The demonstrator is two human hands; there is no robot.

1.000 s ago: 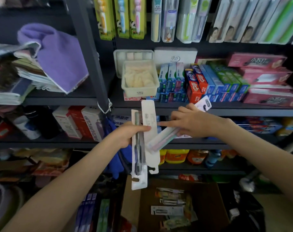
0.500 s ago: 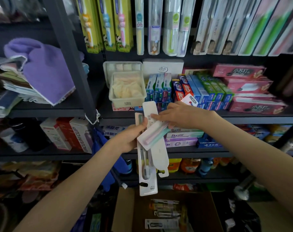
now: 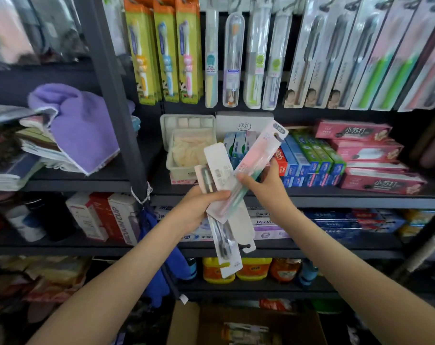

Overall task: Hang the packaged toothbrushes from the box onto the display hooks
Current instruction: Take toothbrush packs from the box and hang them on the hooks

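Lying in box (image 3: 183, 324): packaged toothbrushes (image 3: 246, 331)

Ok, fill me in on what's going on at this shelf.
A person is stocking a dark metal shop shelf. The left hand grips two long white-carded toothbrush packs, their hanger ends pointing down. The right hand pinches a pink-and-green toothbrush pack, tilted up to the right across the other two. None of the three is on a hook yet. Other packaged toothbrushes hang in a row above, and the brown cardboard box below holds more packs.
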